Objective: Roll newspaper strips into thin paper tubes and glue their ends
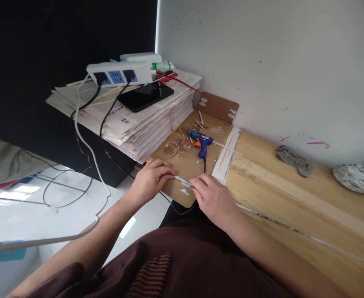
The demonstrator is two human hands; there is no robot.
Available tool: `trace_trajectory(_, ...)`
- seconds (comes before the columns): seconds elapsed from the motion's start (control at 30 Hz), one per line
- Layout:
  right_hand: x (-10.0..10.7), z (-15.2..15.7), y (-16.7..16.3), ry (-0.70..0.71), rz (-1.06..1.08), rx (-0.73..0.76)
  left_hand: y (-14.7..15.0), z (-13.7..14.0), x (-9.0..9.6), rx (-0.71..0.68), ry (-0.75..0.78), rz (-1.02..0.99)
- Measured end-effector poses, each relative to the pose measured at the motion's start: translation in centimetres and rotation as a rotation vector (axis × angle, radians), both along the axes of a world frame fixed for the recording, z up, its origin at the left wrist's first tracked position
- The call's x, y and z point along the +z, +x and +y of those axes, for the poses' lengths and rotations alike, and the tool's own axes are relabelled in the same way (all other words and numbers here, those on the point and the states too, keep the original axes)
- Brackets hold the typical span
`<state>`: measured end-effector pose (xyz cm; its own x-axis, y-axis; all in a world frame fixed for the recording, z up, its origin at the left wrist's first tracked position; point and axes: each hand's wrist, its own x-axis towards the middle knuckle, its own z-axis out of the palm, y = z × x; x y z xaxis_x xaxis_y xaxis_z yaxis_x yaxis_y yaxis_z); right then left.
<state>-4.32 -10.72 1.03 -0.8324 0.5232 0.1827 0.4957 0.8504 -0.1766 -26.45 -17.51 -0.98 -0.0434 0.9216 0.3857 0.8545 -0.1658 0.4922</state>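
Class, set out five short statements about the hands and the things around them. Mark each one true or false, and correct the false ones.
1. The left hand and right hand hold a thin pale strip. True.
2. The blue glue gun is in the right hand. False: the blue glue gun lies on the brown cardboard.
3. A black phone lies on the paper stack. True.
4. Only one plug is in the white power strip. False: two black plugs are in the white power strip.
5. The wooden surface is on the right side of the picture. True.
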Motion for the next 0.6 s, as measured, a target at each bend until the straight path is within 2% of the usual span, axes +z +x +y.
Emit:
trace_trajectory(0.1, 0.0, 0.0, 0.1, 0.042, -0.061, 0.037, 0.0, 0.0, 0.1, -0.008, 0.004, 0.007)
trace_trajectory(0.17, 0.2, 0.0, 0.0, 0.015, -0.069, 0.024, 0.1, 0.0, 0.1, -0.008, 0.014, 0.012)
trace_trajectory(0.33, 0.9, 0.6, -0.3, -0.223, 0.023, -0.035, 0.1, 0.1, 0.0, -0.019, 0.021, 0.022)
trace_trajectory(0.4, 1.0, 0.7, -0.3, -0.276, 0.043, -0.038, 0.1, 0.1, 0.0, -0.013, 0.014, 0.029)
trace_trajectory(0.5, 0.9, 0.4, -0.3, -0.241, 0.034, -0.054, 0.1, 0.2, 0.1, -0.013, -0.006, 0.042)
trace_trajectory(0.6, 0.7, -0.1, -0.2, -0.105, -0.017, -0.057, 0.1, 0.2, 0.4, -0.019, -0.027, 0.052)
